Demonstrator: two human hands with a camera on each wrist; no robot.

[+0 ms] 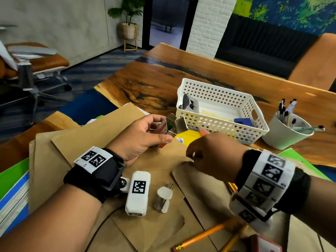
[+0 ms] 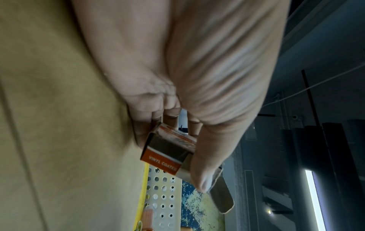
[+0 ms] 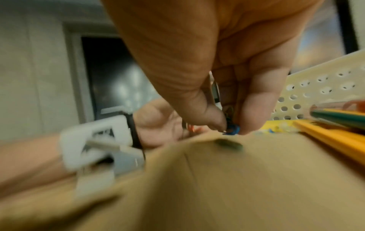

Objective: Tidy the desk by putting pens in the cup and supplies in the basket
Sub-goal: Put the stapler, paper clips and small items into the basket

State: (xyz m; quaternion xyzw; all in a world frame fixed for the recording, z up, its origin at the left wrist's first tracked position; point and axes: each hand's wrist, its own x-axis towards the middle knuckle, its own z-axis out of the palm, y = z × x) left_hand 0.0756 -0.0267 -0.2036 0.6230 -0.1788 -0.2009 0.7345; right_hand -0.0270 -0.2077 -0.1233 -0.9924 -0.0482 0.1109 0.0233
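- From the head view I've got my left hand (image 1: pixel 143 135) holding the paper clip box (image 1: pixel 164 127) just above the brown envelopes (image 1: pixel 101 142), flaps open, coloured clips showing inside.
- The left wrist view gives me what the head view can't: the box's (image 2: pixel 169 150) orange side reads "VINYL COATED", with my thumb along one face and the fingers (image 2: pixel 142 115) curled behind the other.
- My right hand (image 1: pixel 214 157) is down on the envelopes just right of the box, knuckles toward me, so from the head view I can't see what the fingertips are doing.
- The right wrist view settles it: thumb and forefinger pinch a small blue clip (image 3: pixel 232 129) right at the envelope surface, with a dark green clip (image 3: pixel 230 144) lying on the paper just beside it. This view is blurred.
- The white basket (image 1: pixel 223 124) stands on the desk (image 1: pixel 145 77) just beyond both hands, with a stapler (image 1: pixel 189 103) and a blue item (image 1: pixel 242 121) in it.
- The cup (image 1: pixel 285 137) sits to the basket's right with pens (image 1: pixel 284 111) standing in it.
- Near me, only the head view shows two yellow pencils (image 1: pixel 203 235) and a small clear container (image 1: pixel 163 199) lying on the envelopes.
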